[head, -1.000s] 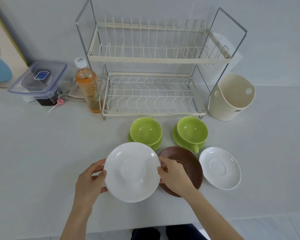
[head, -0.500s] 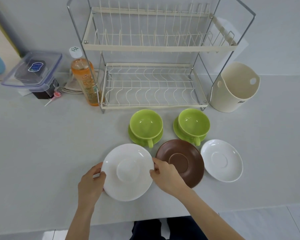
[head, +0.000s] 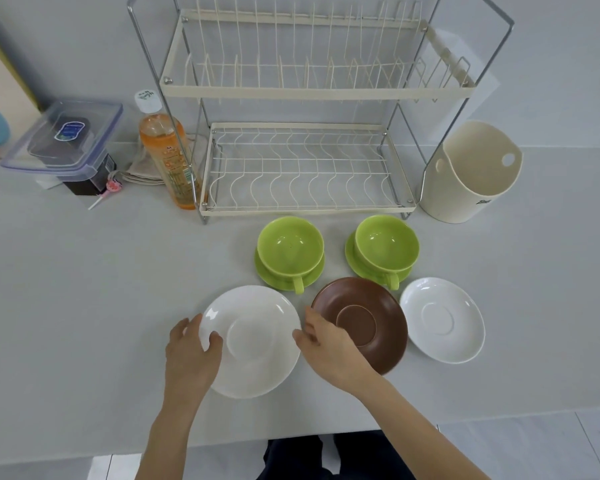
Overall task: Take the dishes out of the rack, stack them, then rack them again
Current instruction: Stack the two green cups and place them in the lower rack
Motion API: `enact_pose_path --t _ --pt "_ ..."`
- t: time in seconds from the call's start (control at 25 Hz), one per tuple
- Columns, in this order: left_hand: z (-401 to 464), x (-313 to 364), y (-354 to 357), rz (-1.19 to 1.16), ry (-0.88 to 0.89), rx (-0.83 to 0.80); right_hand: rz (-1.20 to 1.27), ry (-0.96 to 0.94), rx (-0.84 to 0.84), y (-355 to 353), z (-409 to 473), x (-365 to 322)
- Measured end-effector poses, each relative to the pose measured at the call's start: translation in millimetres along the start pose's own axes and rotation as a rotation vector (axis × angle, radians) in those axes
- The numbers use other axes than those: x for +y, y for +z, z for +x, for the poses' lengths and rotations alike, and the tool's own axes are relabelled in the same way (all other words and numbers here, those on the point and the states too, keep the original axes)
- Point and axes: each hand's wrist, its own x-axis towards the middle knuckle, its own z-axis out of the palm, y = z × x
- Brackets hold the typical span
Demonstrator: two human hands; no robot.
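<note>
A large white plate (head: 257,341) lies flat on the counter near the front edge. My left hand (head: 191,355) grips its left rim, thumb on top. My right hand (head: 329,348) touches its right rim with the fingertips, lying partly over a brown saucer (head: 364,320). A smaller white saucer (head: 442,320) sits to the right. Behind them stand two green cups on green saucers, left (head: 290,252) and right (head: 385,249). The two-tier wire rack (head: 302,95) at the back holds nothing.
An orange drink bottle (head: 168,157) stands against the rack's left side. A cream utensil holder (head: 471,174) stands at the rack's right. A clear lidded box (head: 66,140) and folded cloths (head: 142,171) are at the back left. The counter's front edge (head: 222,441) is close below my arms.
The white plate went from tilted and lifted between both hands down flat onto the counter, left of the brown saucer. My right hand has loosened to the fingertips.
</note>
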Motion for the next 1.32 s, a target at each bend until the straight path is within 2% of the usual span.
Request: enact_pose_path --t 0.2,0.32,0.4,0.48,0.6,0.76,0.96,1.08,1.2,1.32 --pt "-0.1 29.4 16.2 0.025 0.214 0.061 0.152 0.031 0.266 -49.6 2.9 11.7" --pt "-3.0 53.3 33.2 -0.084 0.276 -0.024 0.344 0.103 0.377 -78.3 6.3 36.6" --pt "-4.1 66.5 46.9 -0.171 0.221 -0.118 0.436 0.159 0.425 -94.9 8.8 52.6" --pt "-4.8 75.1 59.1 -0.297 0.101 -0.236 0.566 0.228 0.412 -107.5 9.3 62.0" --pt "-10.1 85.7 70.8 -0.615 -0.111 -0.403 0.714 0.306 0.297 -116.0 9.1 65.6" --pt "-8.4 96.2 79.6 -0.863 -0.269 -0.427 0.857 0.334 0.182 -120.8 19.4 69.4" --pt "-4.2 107.8 91.2 -0.918 -0.344 -0.437 0.75 0.404 -0.015 -126.7 32.3 71.7" --pt "0.4 111.8 97.6 -0.889 -0.381 -0.398 0.688 0.411 -0.045 -131.9 37.3 74.8" --pt "0.9 112.5 102.5 -0.884 -0.373 -0.359 0.727 0.408 0.003 -131.5 38.1 79.1" --pt "-2.1 112.7 104.4 -0.894 -0.292 -0.313 0.799 0.348 0.16 -132.2 41.0 80.9"
